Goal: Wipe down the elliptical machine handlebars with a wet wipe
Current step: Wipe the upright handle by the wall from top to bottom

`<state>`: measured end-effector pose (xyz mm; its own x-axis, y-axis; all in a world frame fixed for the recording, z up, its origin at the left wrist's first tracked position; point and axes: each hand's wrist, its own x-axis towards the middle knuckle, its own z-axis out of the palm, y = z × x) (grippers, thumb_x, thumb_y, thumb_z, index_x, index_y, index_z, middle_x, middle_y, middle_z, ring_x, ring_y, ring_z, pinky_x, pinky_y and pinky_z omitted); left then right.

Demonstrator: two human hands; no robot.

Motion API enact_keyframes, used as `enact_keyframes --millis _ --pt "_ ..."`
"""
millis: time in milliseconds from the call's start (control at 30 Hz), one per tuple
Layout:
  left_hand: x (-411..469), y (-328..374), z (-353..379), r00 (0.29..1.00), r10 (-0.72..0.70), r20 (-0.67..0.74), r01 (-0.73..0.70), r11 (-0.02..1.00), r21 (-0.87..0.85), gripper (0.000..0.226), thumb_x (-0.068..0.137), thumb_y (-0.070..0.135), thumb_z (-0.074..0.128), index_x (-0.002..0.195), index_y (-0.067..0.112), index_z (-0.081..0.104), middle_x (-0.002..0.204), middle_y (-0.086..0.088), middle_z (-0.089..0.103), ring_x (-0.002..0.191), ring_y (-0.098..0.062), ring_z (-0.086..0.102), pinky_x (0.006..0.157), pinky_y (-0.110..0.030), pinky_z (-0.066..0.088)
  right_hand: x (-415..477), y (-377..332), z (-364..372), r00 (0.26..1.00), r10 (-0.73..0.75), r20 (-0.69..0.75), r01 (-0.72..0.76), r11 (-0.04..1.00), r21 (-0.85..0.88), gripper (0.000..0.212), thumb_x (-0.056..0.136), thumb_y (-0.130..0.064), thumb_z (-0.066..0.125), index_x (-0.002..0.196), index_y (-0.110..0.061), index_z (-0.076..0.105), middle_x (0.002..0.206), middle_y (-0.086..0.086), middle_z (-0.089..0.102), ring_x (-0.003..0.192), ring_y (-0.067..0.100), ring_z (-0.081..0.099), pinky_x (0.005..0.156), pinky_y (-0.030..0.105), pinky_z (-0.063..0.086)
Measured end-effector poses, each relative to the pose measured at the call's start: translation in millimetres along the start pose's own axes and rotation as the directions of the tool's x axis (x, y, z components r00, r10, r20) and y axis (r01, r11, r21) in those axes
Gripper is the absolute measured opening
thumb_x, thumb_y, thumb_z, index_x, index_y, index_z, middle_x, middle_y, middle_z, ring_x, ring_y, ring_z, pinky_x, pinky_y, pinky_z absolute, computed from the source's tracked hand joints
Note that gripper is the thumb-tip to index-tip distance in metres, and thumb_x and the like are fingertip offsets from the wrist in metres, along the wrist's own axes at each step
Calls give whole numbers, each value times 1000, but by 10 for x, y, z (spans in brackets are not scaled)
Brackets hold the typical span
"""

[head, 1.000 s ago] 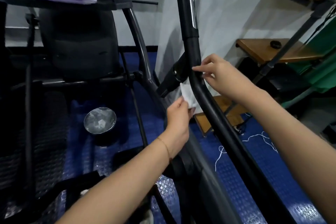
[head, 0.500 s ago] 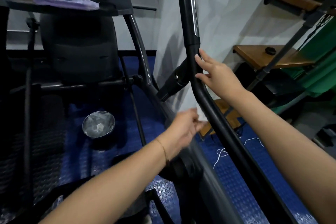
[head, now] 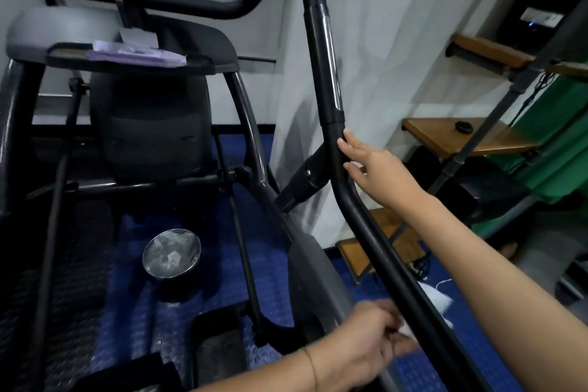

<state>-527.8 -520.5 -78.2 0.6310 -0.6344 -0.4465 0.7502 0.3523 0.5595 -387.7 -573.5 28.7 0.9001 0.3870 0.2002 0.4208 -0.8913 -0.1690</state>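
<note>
The elliptical's black right handlebar (head: 321, 67) runs from the top centre down to the bottom right, bending at mid-height. My right hand (head: 374, 165) rests against the bar just below its collar, fingers straight and touching it. My left hand (head: 370, 347) is low on the same bar and pinches a white wet wipe (head: 437, 299), which wraps behind the tube and shows on its right side. The left hand is blurred.
A purple wipe packet (head: 136, 54) lies on the machine's console tray. A metal bin (head: 171, 253) stands on the blue floor mat between the frame rails. Wooden shelves (head: 451, 134) on pipe supports stand to the right, against a white curtain.
My left hand has slid the wipe down the bar from the bend to the lower section. My right hand opened and stayed near the collar. The camera tilted up.
</note>
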Motion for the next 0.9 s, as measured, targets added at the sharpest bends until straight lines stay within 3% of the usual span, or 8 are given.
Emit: enact_keyframes --millis 167,233,367,500,633,733,800,900 --pt "200 752 -243 938 276 -209 -317 928 -195 39 93 -12 26 80 1 60 63 -5 71 59 -16 66 52 -21 57 26 -36 6 1000 13 2 -13 1000 -24 48 95 -17 45 142 -21 37 153 -7 23 109 25 61 96 33 42" --pt "159 680 -250 954 254 -157 -276 951 -141 40 93 -12 24 84 -1 62 69 -6 71 62 -16 64 55 -21 58 33 -29 5 1000 11 9 -11 999 -40 49 95 -17 45 142 -21 36 154 -7 22 109 25 61 95 33 43" --pt "110 432 -215 981 172 -89 -179 981 -77 37 91 -15 22 97 -5 57 73 -10 67 47 -11 64 49 -20 55 24 -15 -14 1000 15 20 -14 998 -55 49 95 -18 44 143 -23 33 154 -8 19 111 22 60 93 30 43" --pt "358 946 -468 918 288 -273 -317 946 -66 31 92 -13 28 112 -5 50 87 -14 53 54 -14 59 44 -20 52 37 -10 -15 1000 14 21 -13 999 -51 50 95 -17 44 143 -23 34 154 -8 19 112 23 59 93 29 42" --pt "419 1345 -508 856 389 -340 -402 915 36 35 89 -16 23 102 1 52 69 -5 43 61 -14 48 42 -17 50 51 -21 -40 1000 0 8 0 998 -68 48 95 -16 42 142 -25 36 153 -10 22 115 20 57 92 28 42" --pt "294 1524 -532 854 446 -267 -399 892 214 37 90 -15 26 90 5 57 77 -7 55 65 -13 56 48 -16 53 75 -26 -82 1000 -2 -1 2 998 -55 45 95 -16 42 139 -26 40 151 -14 26 115 17 57 91 29 44" --pt "139 1562 -574 843 479 -244 -380 852 359 37 90 -15 31 97 2 63 80 -8 62 68 -12 63 59 -17 57 89 -26 -121 1000 20 -2 -20 999 -32 42 96 -19 43 137 -28 44 149 -16 30 113 14 58 89 29 45" --pt "-150 1657 -654 740 597 -311 -450 782 430 36 89 -9 35 92 6 67 81 -9 64 80 -21 62 72 -25 54 97 -95 -174 992 56 -117 -47 996 81 37 96 -23 45 132 -27 50 138 -11 50 114 14 56 89 25 42"
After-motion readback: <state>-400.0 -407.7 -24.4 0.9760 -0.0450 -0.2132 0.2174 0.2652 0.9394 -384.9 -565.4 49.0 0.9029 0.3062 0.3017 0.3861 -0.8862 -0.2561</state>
